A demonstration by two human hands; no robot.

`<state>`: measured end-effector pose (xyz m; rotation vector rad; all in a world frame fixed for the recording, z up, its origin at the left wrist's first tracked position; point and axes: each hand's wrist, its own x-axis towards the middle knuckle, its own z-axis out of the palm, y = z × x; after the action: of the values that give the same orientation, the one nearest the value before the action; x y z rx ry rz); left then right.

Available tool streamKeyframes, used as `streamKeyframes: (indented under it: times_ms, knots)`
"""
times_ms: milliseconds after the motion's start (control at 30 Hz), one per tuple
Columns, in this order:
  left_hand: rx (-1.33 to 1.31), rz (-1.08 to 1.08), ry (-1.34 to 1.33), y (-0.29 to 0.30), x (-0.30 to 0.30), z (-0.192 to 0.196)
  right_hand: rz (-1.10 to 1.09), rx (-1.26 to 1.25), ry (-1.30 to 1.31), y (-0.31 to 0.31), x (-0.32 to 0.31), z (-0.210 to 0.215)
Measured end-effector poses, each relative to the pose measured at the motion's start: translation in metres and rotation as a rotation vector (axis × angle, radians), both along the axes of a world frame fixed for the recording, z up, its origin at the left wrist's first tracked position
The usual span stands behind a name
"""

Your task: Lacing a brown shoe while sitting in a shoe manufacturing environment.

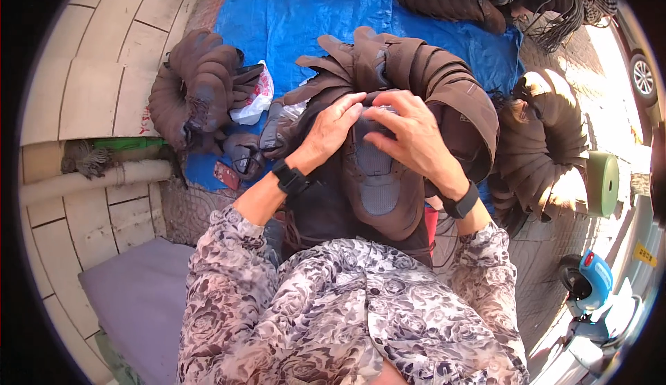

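Note:
A brown shoe upper (387, 208) with grey mesh panels lies over my lap, toe toward me. My left hand (327, 132) is at its far left edge, thumb and fingertips drawn together; what they pinch, if anything, is too small to make out. Above the upper's right side is my right hand (411, 135), fingers bent and thumb spread apart from them. The two hands' fingertips nearly meet. Just beyond them, a curved stack of similar brown uppers (430, 62) fans out and bends down to the right.
More bundled uppers lie at left (198, 83) and right (548, 142) on a blue tarp (298, 10). A white plastic bag (257, 100) sits by the left bundle. Right of me is a green roll (603, 184); a purple-grey board (142, 302) lies at lower left beside the tiled wall (90, 100).

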<state>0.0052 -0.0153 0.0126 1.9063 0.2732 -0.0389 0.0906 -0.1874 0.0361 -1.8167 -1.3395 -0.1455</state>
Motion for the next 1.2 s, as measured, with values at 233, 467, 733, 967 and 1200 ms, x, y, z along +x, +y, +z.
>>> streamKeyframes:
  times_ms: [233,467,733,967,1200]
  knots:
    - [0.389,-0.248,-0.117,0.022,-0.008,0.028,-0.097,-0.121,-0.122,0.013,-0.022,-0.019]
    - [0.638,-0.217,-0.172,0.007,-0.012,0.04,-0.089,-0.037,0.012,0.006,-0.016,-0.019]
    - [-0.118,-0.915,0.009,-0.078,-0.169,0.044,0.02,-0.323,0.551,-0.137,-0.118,-0.018]
    - [-0.363,-0.916,0.173,-0.082,-0.187,0.035,-0.125,-0.355,0.375,-0.145,-0.161,-0.04]
    - [-0.123,-0.358,-0.204,-0.085,-0.134,0.056,-0.121,-0.173,0.511,-0.133,-0.15,-0.008]
